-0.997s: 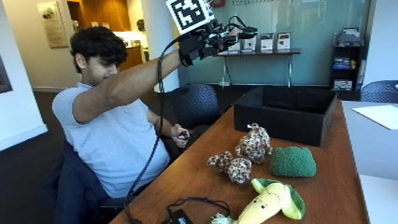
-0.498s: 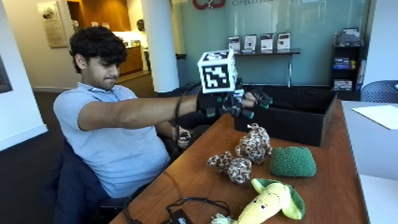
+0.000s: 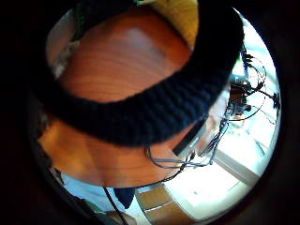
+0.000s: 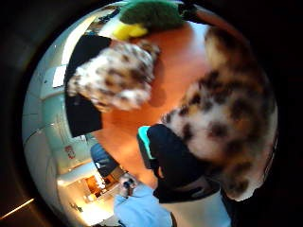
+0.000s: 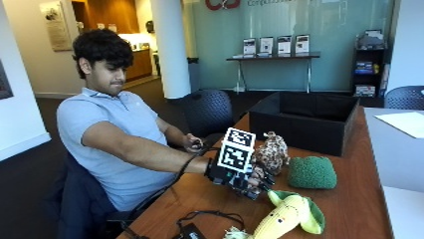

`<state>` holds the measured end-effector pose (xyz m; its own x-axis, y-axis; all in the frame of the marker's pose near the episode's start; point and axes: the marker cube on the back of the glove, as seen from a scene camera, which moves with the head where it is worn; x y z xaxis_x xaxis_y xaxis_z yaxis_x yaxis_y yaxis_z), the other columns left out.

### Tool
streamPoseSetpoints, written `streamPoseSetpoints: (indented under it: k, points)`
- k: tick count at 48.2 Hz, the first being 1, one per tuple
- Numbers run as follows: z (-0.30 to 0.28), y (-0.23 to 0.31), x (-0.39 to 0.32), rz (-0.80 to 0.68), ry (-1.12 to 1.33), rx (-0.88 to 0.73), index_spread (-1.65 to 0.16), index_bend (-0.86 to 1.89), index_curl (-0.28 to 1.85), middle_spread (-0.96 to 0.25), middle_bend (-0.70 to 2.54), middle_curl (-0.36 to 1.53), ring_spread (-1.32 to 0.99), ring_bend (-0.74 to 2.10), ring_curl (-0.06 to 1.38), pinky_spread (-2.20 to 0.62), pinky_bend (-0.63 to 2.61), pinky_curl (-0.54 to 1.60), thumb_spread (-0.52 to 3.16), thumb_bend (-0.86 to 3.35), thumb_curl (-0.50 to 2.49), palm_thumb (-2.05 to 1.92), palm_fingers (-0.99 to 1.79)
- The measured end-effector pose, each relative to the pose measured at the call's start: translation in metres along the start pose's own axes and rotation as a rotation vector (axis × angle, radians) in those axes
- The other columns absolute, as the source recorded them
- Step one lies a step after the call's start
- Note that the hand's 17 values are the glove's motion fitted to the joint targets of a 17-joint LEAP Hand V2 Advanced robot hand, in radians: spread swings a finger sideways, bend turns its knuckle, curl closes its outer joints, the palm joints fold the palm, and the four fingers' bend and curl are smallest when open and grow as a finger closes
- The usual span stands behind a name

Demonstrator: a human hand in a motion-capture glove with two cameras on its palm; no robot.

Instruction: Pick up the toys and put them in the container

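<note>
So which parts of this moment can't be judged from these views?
- Gloved right hand: outside view, the marker cube covers its fingers, so a grip is unreadable.
- Lower spotted plush: hidden behind that hand in the outside view; only the upright spotted plush shows.
- Black container: its inside floor is hidden by its walls.
- Little finger side palm view: a black strap blocks most of the wooden table.

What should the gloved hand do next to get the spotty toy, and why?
Probably curl its fingers round the low spotted toy and lift. The right hand is down at the table right over that toy, which fills its palm view, but no grip shows yet. The black container stands open behind, ready for it.
</note>
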<state>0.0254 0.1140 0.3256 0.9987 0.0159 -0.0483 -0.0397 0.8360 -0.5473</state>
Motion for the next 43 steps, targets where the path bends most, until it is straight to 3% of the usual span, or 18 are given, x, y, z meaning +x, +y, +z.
streamPoseSetpoints:
  k: [5,13,17,19,29,36,43]
  points:
    - [0.013,-0.002,-0.009,-0.024,0.043,0.059,-0.31,0.21,0.3,-0.01,0.09,0.2,-0.09,0.16,0.11,0.04,0.67,0.33,1.28,-0.08,0.13,-0.12,-0.2]
    - [0.015,-0.009,-0.018,-0.063,0.031,0.211,-0.32,0.37,0.34,0.01,0.13,0.19,-0.06,0.31,0.15,-0.01,0.59,0.31,1.43,-0.02,0.14,-0.04,0.14]
    - [0.015,-0.013,-0.021,-0.091,-0.014,0.309,-0.3,0.43,0.36,-0.02,0.2,0.21,-0.1,0.45,0.19,-0.15,0.68,0.32,1.59,0.03,0.15,0.03,0.59]
    - [0.013,-0.014,-0.021,-0.102,-0.05,0.341,-0.29,0.43,0.36,-0.03,0.21,0.21,-0.11,0.51,0.2,-0.19,0.69,0.31,1.65,0.07,0.16,0.08,0.69]
    - [-0.004,-0.02,-0.015,-0.095,-0.214,0.366,-0.26,0.37,0.43,-0.06,0.26,0.27,-0.18,0.79,0.33,-0.32,0.83,0.42,1.63,0.33,0.3,0.47,0.89]
    - [-0.049,-0.016,-0.019,-0.086,-0.271,0.401,-0.25,0.33,0.45,-0.08,0.3,0.31,-0.2,0.87,0.38,-0.37,0.89,0.47,1.58,0.41,0.38,0.62,0.9]
    - [-0.15,-0.002,-0.051,-0.134,-0.221,0.485,-0.25,0.33,0.49,-0.09,0.33,0.34,-0.21,0.9,0.41,-0.39,0.93,0.5,1.56,0.43,0.42,0.67,0.87]
